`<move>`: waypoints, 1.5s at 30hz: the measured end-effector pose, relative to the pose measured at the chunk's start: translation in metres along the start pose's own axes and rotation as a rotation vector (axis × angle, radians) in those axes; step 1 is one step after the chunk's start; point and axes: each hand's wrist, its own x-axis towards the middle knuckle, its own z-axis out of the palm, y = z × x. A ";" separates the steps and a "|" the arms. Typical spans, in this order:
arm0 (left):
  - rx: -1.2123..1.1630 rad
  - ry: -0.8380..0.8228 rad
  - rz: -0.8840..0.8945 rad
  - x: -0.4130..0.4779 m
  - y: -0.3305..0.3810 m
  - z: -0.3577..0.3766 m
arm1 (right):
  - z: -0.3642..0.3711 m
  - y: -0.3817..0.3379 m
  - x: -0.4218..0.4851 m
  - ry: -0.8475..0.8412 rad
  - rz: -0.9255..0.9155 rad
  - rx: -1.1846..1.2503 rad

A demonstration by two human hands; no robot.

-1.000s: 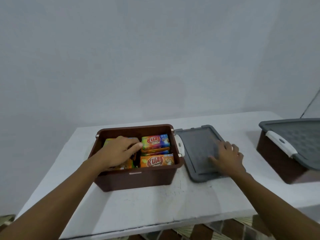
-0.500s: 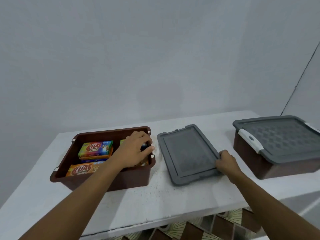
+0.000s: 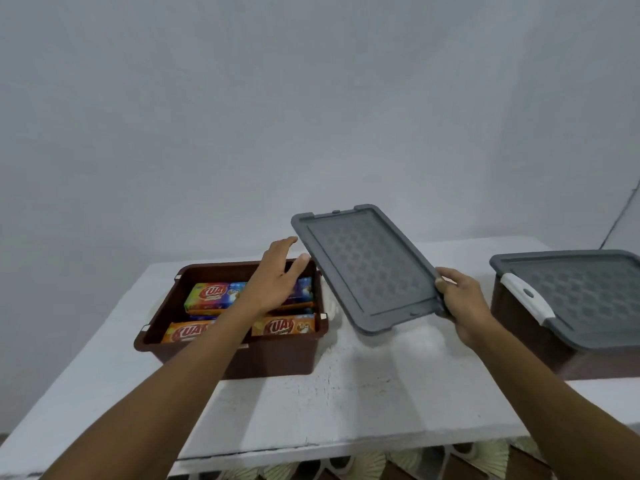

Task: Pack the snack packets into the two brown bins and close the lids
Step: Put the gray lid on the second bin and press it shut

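- head view: right grip curls round the lid at its near right corner, holding it tilted above the worktop.
- left grip spread wide, holding nothing, thumb just beside the lid's left edge.
- under the left grip: open bin with packets.
- right of the right grip: lidded bin.

Red letters that seem to read "KUAT" stand on the right orange packet in the open brown bin. The left orange packet and the rainbow packet carry the same logo, partly hidden; smaller print is unreadable.
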 end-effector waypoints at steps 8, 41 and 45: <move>0.344 0.191 -0.144 -0.005 -0.031 -0.050 | 0.045 -0.033 -0.015 -0.328 -0.052 -0.044; 0.274 0.088 -0.422 -0.048 -0.121 -0.136 | 0.188 -0.024 -0.030 -0.304 -0.223 -0.846; -0.002 -0.023 -0.469 -0.062 -0.126 -0.143 | 0.196 -0.039 -0.046 -0.340 -0.233 -0.695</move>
